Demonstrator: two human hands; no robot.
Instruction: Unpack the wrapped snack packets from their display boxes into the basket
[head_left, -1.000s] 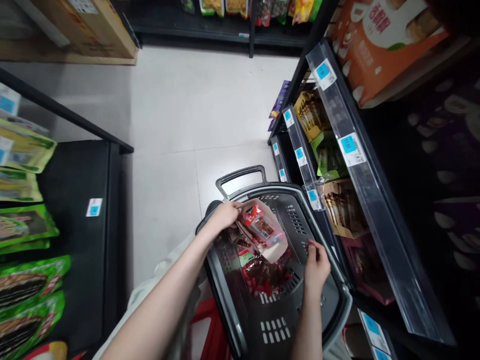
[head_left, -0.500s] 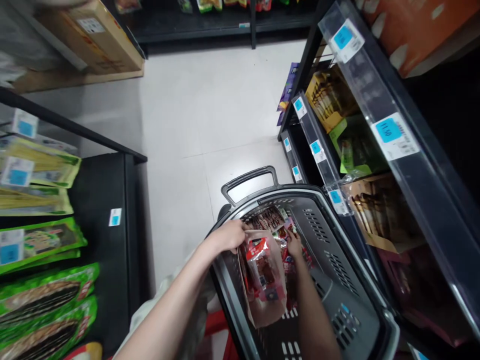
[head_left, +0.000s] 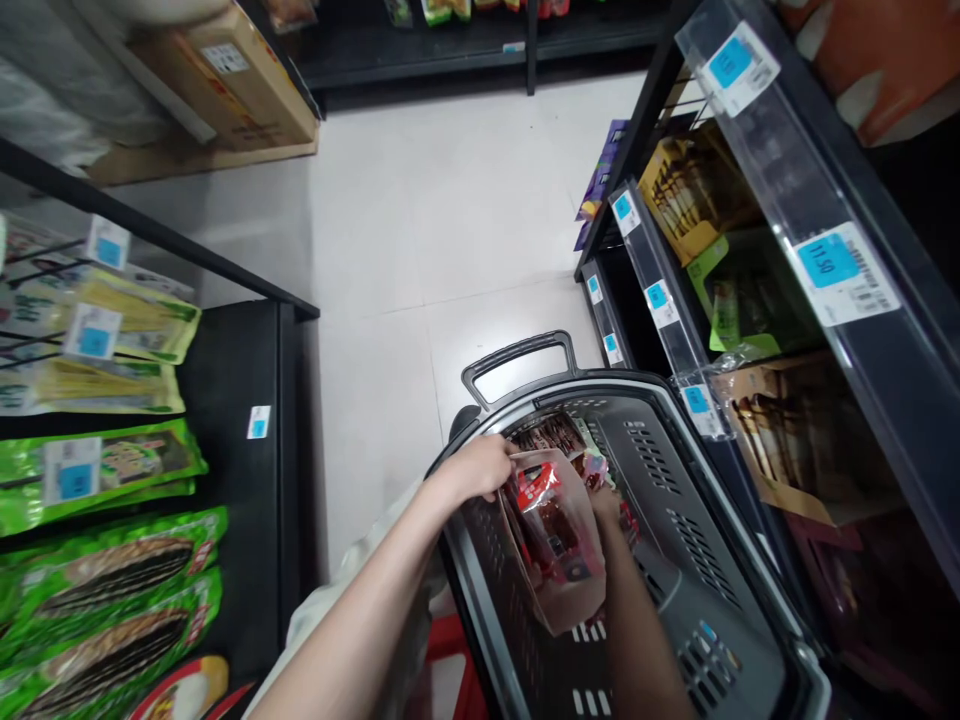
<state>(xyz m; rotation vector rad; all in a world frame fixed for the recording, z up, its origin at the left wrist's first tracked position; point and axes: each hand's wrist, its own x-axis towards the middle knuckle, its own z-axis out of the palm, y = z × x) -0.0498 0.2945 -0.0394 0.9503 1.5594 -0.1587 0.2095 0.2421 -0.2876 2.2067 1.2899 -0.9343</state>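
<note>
Now, inside the grey basket [head_left: 637,402], the pinkish box [head_left: 574,610] is just right of the left grip [head_left: 486,468], which pinches its rim. The right grip [head_left: 606,508] has moved across from the basket's right side to the small packets [head_left: 596,467] beside the box, bringing both grips close together; whether it clasps any cannot be told.

Left hand [head_left: 486,468] and right hand [head_left: 606,503] bare; forearms [head_left: 375,592] uncovered too. Loose garment [head_left: 356,562] alongside: pale, off-white to greyish, softly creased; weave too blurred to read.
</note>
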